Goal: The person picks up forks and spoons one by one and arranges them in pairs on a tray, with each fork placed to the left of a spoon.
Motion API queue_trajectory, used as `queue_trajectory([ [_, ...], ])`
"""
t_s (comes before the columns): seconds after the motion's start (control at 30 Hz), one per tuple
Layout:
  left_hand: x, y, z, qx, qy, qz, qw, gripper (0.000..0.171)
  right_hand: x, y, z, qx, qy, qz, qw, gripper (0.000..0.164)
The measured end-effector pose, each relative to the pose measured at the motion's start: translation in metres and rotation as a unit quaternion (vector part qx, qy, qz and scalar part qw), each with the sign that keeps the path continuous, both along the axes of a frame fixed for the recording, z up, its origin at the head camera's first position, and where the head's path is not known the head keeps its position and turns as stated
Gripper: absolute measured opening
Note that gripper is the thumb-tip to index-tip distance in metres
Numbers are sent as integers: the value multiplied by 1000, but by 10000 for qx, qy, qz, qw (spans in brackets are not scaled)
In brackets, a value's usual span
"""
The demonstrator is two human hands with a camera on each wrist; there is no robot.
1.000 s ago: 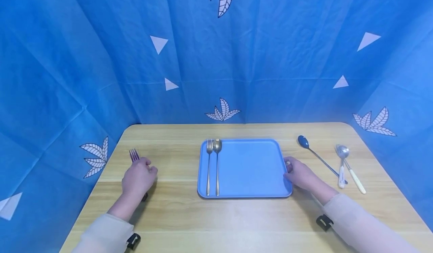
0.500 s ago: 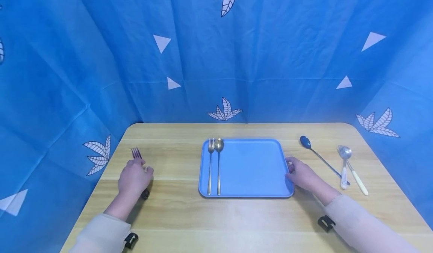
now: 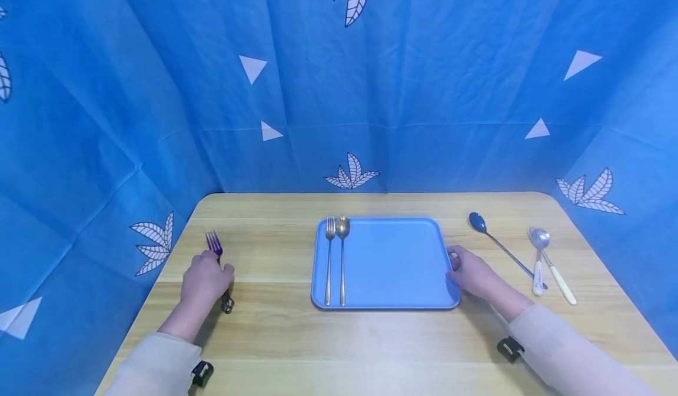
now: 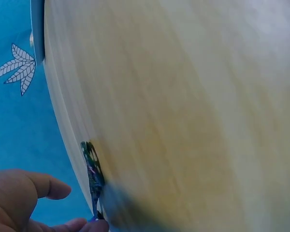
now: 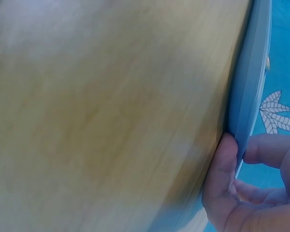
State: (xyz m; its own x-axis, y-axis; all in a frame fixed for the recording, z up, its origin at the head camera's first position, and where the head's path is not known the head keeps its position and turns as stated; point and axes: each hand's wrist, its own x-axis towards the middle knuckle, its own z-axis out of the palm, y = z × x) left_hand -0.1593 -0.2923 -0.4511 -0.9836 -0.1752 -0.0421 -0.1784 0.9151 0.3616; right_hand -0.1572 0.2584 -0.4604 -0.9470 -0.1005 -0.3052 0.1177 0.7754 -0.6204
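A purple fork (image 3: pixel 214 244) with a dark, ornate openwork handle (image 4: pixel 94 171) lies at the left of the table. My left hand (image 3: pixel 205 278) is over its left side, covering part of the middle. In the left wrist view the thumb (image 4: pixel 53 187) stands apart from the other fingers, whose tips are right at the fork. At the centre is a blue tray (image 3: pixel 394 263), and my right hand (image 3: pixel 471 271) pinches its right rim between thumb and fingers. On the tray's left side a gold-toned fork (image 3: pixel 329 260) and a gold-toned spoon (image 3: pixel 342 260) lie side by side.
Right of the tray lies a dark long-handled spoon (image 3: pixel 500 244). Beyond it a fork and a spoon with pale handles (image 3: pixel 558 281) cross each other. A blue patterned curtain (image 3: pixel 450 90) surrounds the wooden table (image 3: pixel 381 349) at the back and sides.
My left hand has shifted left and a little nearer to me, uncovering more of the purple fork and its handle end. The right hand stays on the tray's rim.
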Motion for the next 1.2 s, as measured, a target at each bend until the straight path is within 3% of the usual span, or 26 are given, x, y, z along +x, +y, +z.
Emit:
queue_trajectory([
  [0.37,-2,-4,1,53,-553,129,9984,46,1,-2,2,52,76,53,9999,62],
  [0.77,-14,-6,5,51,-1111,-38,9938,56,2,-3,3,87,76,27,9999,62],
  [1.2,-18,-4,2,135,-1212,63,9925,35,1,-3,2,74,108,52,9999,61],
])
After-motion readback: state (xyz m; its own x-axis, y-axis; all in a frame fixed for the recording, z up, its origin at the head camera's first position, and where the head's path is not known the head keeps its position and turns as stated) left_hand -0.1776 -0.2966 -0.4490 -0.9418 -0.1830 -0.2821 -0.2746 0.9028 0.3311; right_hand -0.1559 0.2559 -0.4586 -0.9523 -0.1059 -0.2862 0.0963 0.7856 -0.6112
